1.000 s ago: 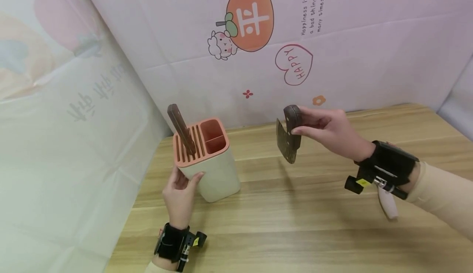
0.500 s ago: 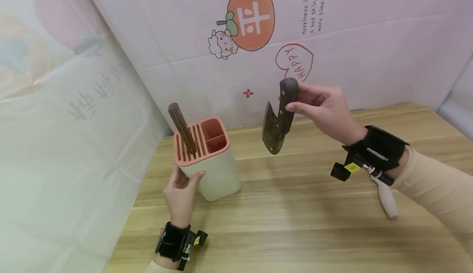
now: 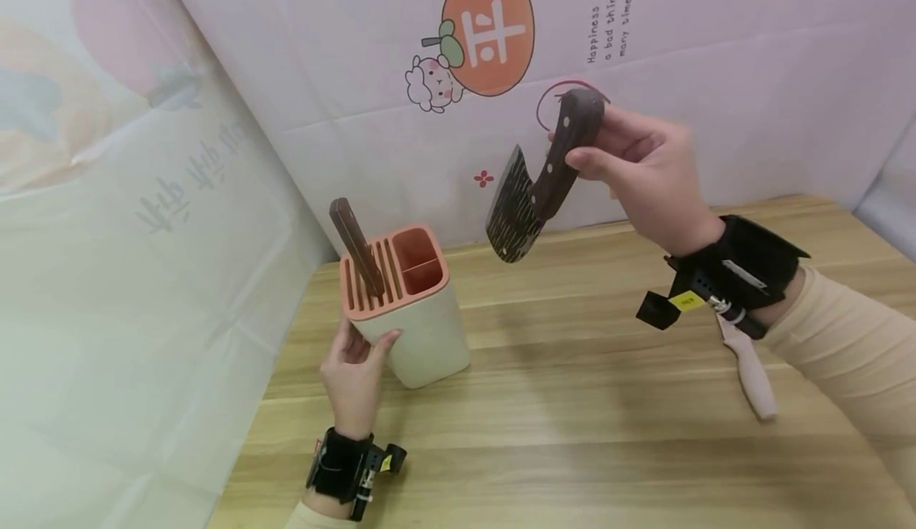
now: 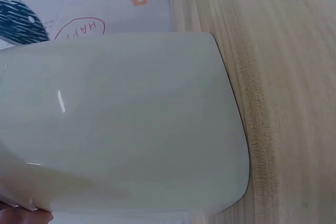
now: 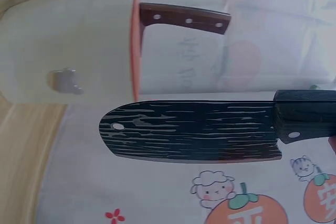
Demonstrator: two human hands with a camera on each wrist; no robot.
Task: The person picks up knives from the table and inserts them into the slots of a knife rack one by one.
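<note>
- Cleaver [image 3: 533, 200] with a dark, white-streaked broad blade and a brown, three-riveted handle: held in the air above the wood-grain table [image 3: 572, 433], right of the holder and apart from it.
- Its long axis slants in the head view, handle butt up and right, blade tip down and left; in the right wrist view it lies nearly level, tip leftward.
- Right hand [image 3: 654, 175]: thumb and fingers pinch the cleaver's handle.
- Left hand [image 3: 353, 378]: grips the white, round-cornered holder [image 3: 428, 342] with coral slotted top.
- Brown-handled knife [image 3: 356, 246]: stands in a slot, handle leaning up-left.
- Pale-handled knife [image 3: 754, 378]: lies on the table, its blade partly hidden.
</note>
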